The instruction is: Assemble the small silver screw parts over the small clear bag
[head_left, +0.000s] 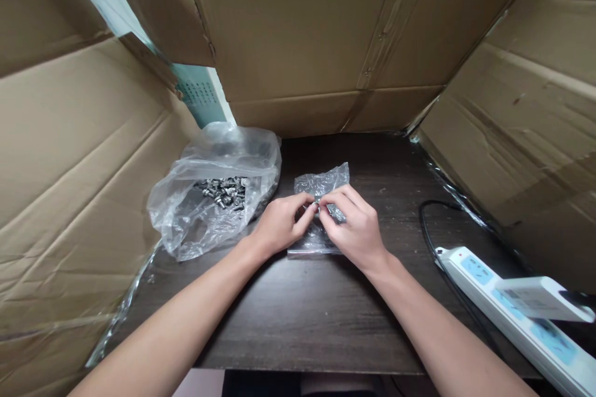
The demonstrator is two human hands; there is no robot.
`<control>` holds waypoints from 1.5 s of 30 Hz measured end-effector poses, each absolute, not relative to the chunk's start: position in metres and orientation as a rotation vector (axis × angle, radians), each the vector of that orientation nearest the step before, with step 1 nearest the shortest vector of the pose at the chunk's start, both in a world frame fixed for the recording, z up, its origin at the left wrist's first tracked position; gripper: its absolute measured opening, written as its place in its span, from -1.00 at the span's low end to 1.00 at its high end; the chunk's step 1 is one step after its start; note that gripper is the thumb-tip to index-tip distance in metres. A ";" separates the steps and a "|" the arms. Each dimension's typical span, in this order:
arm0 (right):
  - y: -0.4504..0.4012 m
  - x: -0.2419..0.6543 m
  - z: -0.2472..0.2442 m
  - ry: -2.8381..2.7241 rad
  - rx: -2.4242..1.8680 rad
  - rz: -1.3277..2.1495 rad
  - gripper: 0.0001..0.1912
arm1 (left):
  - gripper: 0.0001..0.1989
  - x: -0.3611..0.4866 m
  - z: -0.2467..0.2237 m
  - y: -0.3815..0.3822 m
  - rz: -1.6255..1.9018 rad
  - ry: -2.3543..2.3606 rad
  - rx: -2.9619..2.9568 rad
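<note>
My left hand (285, 220) and my right hand (349, 217) meet fingertip to fingertip over a small clear plastic bag (321, 181) lying on the dark table. Both hands are closed in a pinch. A tiny dark piece shows between the fingertips, too small to name. Left of my left hand lies a large clear plastic bag (186, 183), its mouth spread toward me. Inside it is a heap of small metal screws (226, 192).
Cardboard walls (316, 25) enclose the dark wooden table (279, 316) at the back and both sides. A white power strip (507, 322) with a white plug-in adapter (535, 298) runs along the right. A black cable (423, 217) curves beside it.
</note>
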State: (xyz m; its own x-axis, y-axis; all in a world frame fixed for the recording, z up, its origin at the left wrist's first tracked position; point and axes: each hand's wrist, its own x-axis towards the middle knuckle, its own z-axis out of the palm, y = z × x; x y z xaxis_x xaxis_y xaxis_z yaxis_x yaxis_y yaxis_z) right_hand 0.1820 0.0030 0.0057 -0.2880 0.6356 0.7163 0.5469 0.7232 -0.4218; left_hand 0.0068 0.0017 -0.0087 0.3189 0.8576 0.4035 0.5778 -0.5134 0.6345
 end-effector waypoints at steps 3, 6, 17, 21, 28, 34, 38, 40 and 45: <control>0.004 0.183 0.005 -2.005 -0.877 0.118 -0.82 | -0.82 0.006 -0.009 0.001 1.026 1.270 2.223; 0.004 0.185 0.006 -2.020 -0.888 0.175 -0.83 | -0.82 0.006 -0.010 0.001 1.020 1.262 2.237; 0.008 0.193 0.003 -1.965 -1.109 0.171 -0.82 | -0.85 0.015 -0.004 0.000 1.313 1.368 1.860; 0.013 0.188 -0.003 -2.189 -1.258 0.067 -0.78 | -0.87 0.015 -0.007 0.001 1.349 1.354 1.911; 0.013 0.181 0.001 -2.400 -1.389 -0.065 -0.78 | -0.89 0.012 -0.015 0.007 1.382 1.415 2.096; 0.014 0.181 0.000 -2.442 -1.351 -0.078 -0.83 | -0.88 0.014 -0.014 0.008 1.332 1.435 1.931; 0.017 0.183 -0.003 -2.361 -1.284 -0.033 -0.89 | -0.84 0.014 -0.013 0.008 1.338 1.439 1.843; 0.018 0.185 -0.001 -2.273 -1.266 -0.019 -0.91 | -0.83 0.013 -0.014 0.009 1.325 1.442 1.887; 0.016 0.191 0.006 -1.915 -1.212 0.156 -0.95 | -0.83 0.012 -0.016 0.008 1.224 1.388 2.091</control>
